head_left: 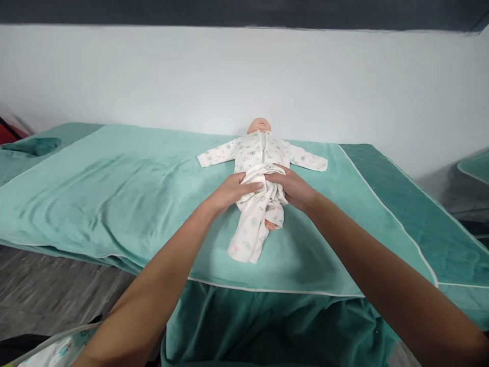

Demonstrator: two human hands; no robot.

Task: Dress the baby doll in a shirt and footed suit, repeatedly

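A baby doll (260,124) lies on its back on a teal bed cover, its head toward the wall. It wears a white patterned long-sleeved top (250,149) with both sleeves stretched out sideways. White patterned baby pants (247,235) are bunched around its lower body. One pant leg lies flat toward me; from the other a foot (270,225) shows. My left hand (235,189) grips the bunched cloth from the left, thumb on top. From the right, my right hand (294,184) holds the same cloth near the waist. The doll's legs are mostly hidden.
The teal cover (153,173) with white piping spreads over the bed, whose front edge is close to me. A white wall (153,76) stands directly behind. Folded teal cloth (32,146) lies at the far left. Patterned fabric (57,351) shows at bottom left.
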